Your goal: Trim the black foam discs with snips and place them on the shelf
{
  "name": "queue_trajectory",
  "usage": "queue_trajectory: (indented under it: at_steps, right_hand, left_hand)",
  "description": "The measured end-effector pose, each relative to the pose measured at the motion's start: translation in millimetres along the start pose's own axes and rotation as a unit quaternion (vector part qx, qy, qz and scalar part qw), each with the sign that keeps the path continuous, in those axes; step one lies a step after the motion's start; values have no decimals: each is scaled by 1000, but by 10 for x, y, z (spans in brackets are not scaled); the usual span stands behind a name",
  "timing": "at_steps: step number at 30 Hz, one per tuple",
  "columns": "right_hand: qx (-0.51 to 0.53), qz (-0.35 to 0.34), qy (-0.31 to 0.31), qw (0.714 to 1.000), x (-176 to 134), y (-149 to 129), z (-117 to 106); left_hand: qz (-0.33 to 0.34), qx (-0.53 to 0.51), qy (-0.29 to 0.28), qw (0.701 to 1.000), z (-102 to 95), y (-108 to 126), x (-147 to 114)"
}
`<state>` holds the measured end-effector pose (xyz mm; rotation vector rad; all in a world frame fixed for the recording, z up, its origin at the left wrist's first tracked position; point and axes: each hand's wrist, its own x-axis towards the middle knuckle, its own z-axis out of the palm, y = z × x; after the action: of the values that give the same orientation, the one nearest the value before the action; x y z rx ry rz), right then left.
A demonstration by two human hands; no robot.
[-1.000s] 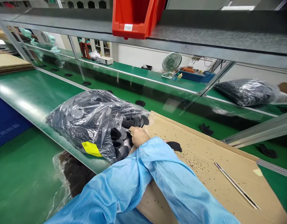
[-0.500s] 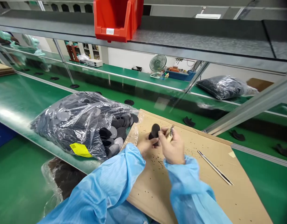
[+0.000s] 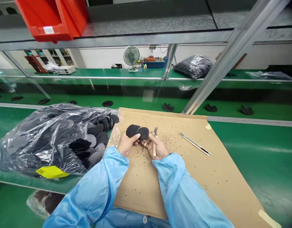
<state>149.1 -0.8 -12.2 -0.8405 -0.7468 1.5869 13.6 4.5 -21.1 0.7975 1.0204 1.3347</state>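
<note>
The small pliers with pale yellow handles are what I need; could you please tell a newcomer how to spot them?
On the green bench, find the flat brown cardboard sheet. Over it, beside the round flat black pieces, the right hand holds the pliers. Their forked metal tip sets them apart from the long, straight silver tool lying on the cardboard.

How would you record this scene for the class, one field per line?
Left hand: holds thin, rounded black pieces
Right hand: holds small pliers-like tool with pale handles
Work surface: flat brown cardboard sheet, scattered with tiny black scraps
On sheet, right: slim silver-and-black tool
Left of sheet: clear plastic bag of black and grey discs, with yellow label
Above: red plastic bin on long grey shelf
</note>
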Motion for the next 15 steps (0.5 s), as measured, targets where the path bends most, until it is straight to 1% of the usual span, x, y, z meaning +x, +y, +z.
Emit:
queue_trajectory:
  at_steps: [2, 3, 5, 6, 7, 9, 12, 15]
  right_hand:
    - [-85, -71, 24, 994, -35, 8, 26]
    - [-154, -112, 34, 981, -57, 8, 35]
    - [-291, -188, 49, 937, -103, -3, 42]
    - [-340, -215, 51, 914, -122, -12, 39]
    - [-372, -233, 50, 897, -136, -22, 32]
    - [-404, -244, 44, 881, -146, -38, 11]
    - [-441, -234, 38, 866, -130, -45, -21]
    - [-469, -236, 47, 850, -114, -29, -35]
  left_hand:
    - [4, -4, 19, 1000, 4, 7, 3]
    - [3, -3, 17, 1000, 6, 13, -3]
    - [-2, 7, -5, 1000, 9, 27, -22]
    - [-6, 12, -20, 1000, 10, 33, -32]
    - [-6, 12, -32, 999, 10, 37, -41]
    - [11, -8, -48, 999, 9, 41, -52]
    - [41, -47, -68, 996, 2, 40, -55]
    - [26, -41, -100, 994, -13, 32, -62]
